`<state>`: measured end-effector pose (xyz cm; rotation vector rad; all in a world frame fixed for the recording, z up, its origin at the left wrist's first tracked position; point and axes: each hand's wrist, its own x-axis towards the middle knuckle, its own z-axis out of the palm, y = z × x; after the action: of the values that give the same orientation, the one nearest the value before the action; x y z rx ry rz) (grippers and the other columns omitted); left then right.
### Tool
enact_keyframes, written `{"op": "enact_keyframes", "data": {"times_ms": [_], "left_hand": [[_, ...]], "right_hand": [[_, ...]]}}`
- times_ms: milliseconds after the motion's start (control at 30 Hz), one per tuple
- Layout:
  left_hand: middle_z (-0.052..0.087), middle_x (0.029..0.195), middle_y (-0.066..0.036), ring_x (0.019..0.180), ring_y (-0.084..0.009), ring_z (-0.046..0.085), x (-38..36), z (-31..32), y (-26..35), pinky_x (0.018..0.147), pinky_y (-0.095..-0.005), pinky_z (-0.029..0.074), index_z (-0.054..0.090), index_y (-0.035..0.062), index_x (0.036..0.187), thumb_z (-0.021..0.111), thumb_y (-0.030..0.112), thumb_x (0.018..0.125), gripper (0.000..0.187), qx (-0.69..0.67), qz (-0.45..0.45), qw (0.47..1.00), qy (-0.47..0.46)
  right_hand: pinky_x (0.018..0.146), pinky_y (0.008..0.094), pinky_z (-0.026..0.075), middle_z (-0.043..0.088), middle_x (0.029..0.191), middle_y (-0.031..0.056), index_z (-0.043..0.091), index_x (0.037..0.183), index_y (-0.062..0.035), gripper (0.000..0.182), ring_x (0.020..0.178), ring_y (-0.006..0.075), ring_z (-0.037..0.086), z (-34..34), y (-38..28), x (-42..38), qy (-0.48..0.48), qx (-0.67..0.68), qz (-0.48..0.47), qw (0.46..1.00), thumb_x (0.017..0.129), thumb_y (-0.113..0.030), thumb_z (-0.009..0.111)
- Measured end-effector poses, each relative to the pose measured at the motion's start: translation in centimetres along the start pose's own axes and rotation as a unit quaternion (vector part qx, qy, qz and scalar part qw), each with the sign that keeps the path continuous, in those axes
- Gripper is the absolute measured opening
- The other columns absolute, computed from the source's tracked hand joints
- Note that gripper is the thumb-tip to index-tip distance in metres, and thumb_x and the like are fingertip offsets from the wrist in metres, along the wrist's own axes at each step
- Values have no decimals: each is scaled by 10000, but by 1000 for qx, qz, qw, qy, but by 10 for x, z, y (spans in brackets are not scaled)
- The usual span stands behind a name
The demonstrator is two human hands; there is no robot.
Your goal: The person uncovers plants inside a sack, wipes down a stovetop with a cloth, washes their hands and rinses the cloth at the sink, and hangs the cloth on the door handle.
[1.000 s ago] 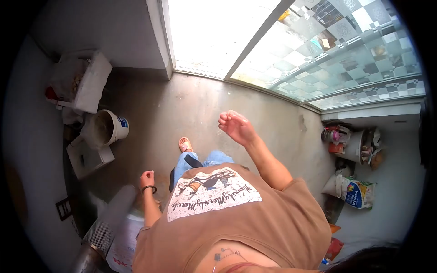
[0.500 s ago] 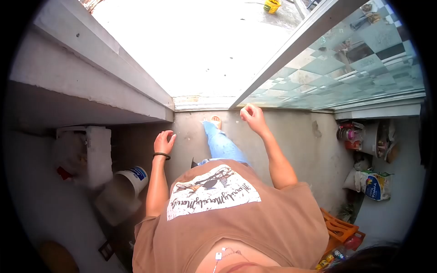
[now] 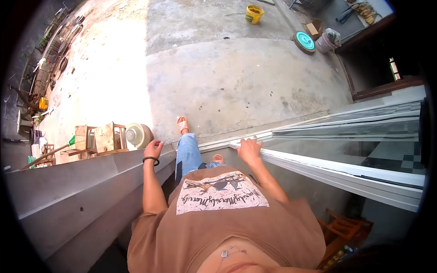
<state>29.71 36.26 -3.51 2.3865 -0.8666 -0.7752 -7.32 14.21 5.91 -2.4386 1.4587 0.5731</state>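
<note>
My left hand (image 3: 153, 149), with a dark band on the wrist, hangs beside the grey door jamb. Its fingers are loosely curled and slightly apart, with nothing in them. On my other side, my right hand (image 3: 249, 150) rests with bent fingers over the near end of the white-framed sliding glass door (image 3: 318, 167), gripping its edge. Below my hands, one sandalled foot (image 3: 182, 124) stands on the concrete outside. The other foot (image 3: 218, 159) is behind it, on the inner side of the door track (image 3: 214, 145).
Outside left are a wooden stool (image 3: 105, 139), a pale round container (image 3: 138, 135) and a green-ended broom (image 3: 59, 152). Farther out stand a yellow bucket (image 3: 254, 14), a turquoise lid (image 3: 305, 41) and a dark doorway (image 3: 378, 68). An orange wooden chair (image 3: 343, 227) is inside, lower right.
I have stepped forward, one foot now past the threshold. My right hand has come onto the door's edge. The courtyard has come into view, and the indoor buckets and bags have left it.
</note>
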Motion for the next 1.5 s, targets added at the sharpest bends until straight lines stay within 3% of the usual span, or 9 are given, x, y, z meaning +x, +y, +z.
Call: {"op": "enact_keyframes", "data": {"times_ms": [167,367,600,800,1000,1133,1200,1233,1500], "left_hand": [[700,909,-174,865,-275,676,190,-16,-59,797,-358,514,691,6,994,632,384,839,412,33,-45,994,-89],[706,773,-127,739,-207,676,354,-56,-53,713,-334,514,698,-20,935,620,366,848,403,-49,-43,986,-151],[702,780,-144,729,-202,669,474,-86,4,702,-315,509,669,-43,932,624,342,863,393,-71,34,984,-161],[683,709,-122,656,-187,636,512,-97,-5,613,-335,482,672,-36,809,561,341,889,401,-80,18,982,-168],[596,559,-92,415,-186,500,479,-129,-37,391,-337,375,617,-18,659,568,336,848,404,-77,-156,966,-190],[648,655,-160,493,-199,567,487,-122,-89,453,-339,439,641,-58,722,646,340,820,410,-118,-263,940,-184],[674,736,-180,601,-218,630,500,-123,-90,540,-339,492,657,-76,866,659,351,818,430,-110,-224,948,-197],[683,771,-168,675,-231,651,516,-135,-84,603,-343,516,648,-69,988,646,341,835,438,30,-180,951,-250],[681,743,-119,615,-181,614,618,-204,-37,548,-320,478,651,-22,946,617,341,863,374,-109,-165,948,-250]], "right_hand": [[967,586,335,583,1215,124,616,1176,-124,505,1172,305,503,-11,1,27,-107,16,248,963,812,-474,638],[1016,477,340,591,1219,132,604,1194,-138,591,1204,328,485,-17,-7,60,-133,40,411,901,730,-488,709],[1062,462,268,499,1342,158,492,1336,-172,707,1280,333,414,-13,-16,83,-212,60,496,840,732,-491,676],[957,429,436,583,1276,105,584,1251,-139,727,1194,288,538,-13,0,104,-314,153,507,788,701,-598,704],[935,426,463,637,1191,91,647,1172,-131,657,1146,268,577,5,-3,105,-340,214,458,793,698,-580,715],[936,408,461,634,1200,76,666,1141,-141,626,1133,268,584,24,-26,101,-351,232,452,786,697,-579,714],[925,395,465,627,1207,107,681,1110,-124,665,1106,296,599,48,-43,84,-327,287,456,776,675,-626,713],[921,398,467,625,1209,115,681,1111,-117,654,1094,293,607,55,-53,79,-327,278,454,781,682,-609,718],[878,407,480,628,1181,136,675,1100,-88,599,1034,285,629,30,-148,67,-361,284,466,756,720,-550,710]]}}
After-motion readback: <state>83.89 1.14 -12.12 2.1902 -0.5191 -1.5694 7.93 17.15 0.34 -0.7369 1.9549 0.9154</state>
